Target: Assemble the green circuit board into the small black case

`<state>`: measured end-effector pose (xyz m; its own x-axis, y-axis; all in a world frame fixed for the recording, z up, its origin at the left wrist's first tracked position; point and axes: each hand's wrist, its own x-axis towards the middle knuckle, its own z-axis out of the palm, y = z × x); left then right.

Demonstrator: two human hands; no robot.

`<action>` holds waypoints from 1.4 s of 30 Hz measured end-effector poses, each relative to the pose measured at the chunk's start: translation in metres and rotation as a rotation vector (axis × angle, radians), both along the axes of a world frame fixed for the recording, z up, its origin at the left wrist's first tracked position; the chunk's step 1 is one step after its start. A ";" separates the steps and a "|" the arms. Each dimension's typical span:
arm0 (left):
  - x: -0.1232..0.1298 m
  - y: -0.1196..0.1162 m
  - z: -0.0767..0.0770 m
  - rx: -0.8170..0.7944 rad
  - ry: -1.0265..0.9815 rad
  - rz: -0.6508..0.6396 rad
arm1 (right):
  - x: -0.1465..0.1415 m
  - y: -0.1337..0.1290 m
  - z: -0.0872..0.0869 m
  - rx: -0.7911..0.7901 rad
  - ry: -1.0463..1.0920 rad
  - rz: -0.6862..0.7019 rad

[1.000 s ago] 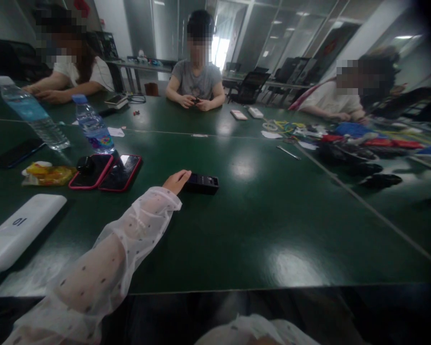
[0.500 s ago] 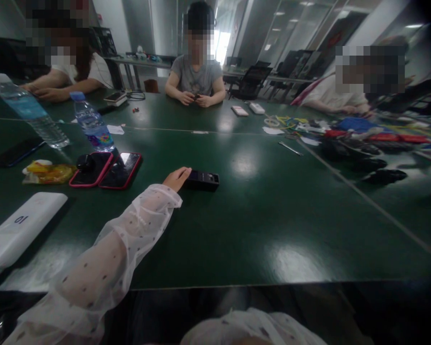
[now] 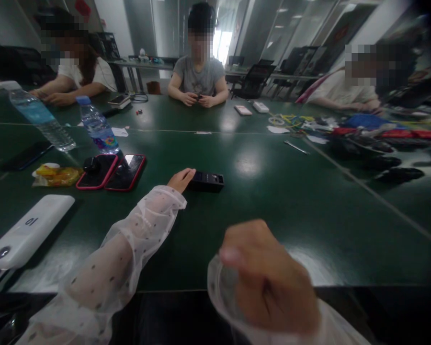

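Observation:
A small black box-shaped device (image 3: 209,182) lies on the green table. My left hand (image 3: 181,179) is closed on the device's left end, its arm in a sheer dotted sleeve reaching from the lower left. Nearer the camera, my right hand (image 3: 269,278) is raised by the table's front edge, blurred, with its fingers curled in; whether anything is inside them cannot be seen. Left of my left hand lie a phone with a red edge (image 3: 125,172) and another in a pink case (image 3: 102,179), a small black object on top of it.
A white power bank (image 3: 30,232), a yellow packet (image 3: 57,176) and two water bottles (image 3: 98,127) (image 3: 45,122) stand or lie at left. Cables (image 3: 369,127) are heaped at right, near a thin metal tool (image 3: 296,147). Three people sit around the table (image 3: 237,211).
My right hand has risen into view from below the table edge, where only its sleeve showed. My left hand stays at the black device. The view has shifted slightly.

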<state>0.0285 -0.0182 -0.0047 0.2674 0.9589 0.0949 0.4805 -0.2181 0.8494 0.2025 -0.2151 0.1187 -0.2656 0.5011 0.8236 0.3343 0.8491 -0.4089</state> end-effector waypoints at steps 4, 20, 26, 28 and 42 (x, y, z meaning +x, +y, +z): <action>0.001 0.004 -0.004 0.034 -0.016 0.002 | 0.018 0.093 -0.050 0.146 0.037 -0.143; 0.002 -0.003 0.001 0.009 0.005 0.027 | 0.070 0.190 -0.149 -0.416 -0.304 -0.159; 0.003 -0.003 0.001 0.010 0.019 0.041 | 0.070 0.191 -0.152 -0.422 -0.317 -0.202; 0.003 -0.005 0.003 -0.011 0.023 0.045 | 0.069 0.190 -0.151 -0.450 -0.310 -0.208; 0.003 -0.002 0.000 -0.089 -0.116 0.062 | 0.065 0.176 -0.136 -0.438 -0.069 -0.238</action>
<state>0.0320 -0.0202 -0.0045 0.1995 0.9793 0.0354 0.3885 -0.1122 0.9146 0.2673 -0.0396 -0.0174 -0.1478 0.8491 0.5072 0.5366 0.4996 -0.6800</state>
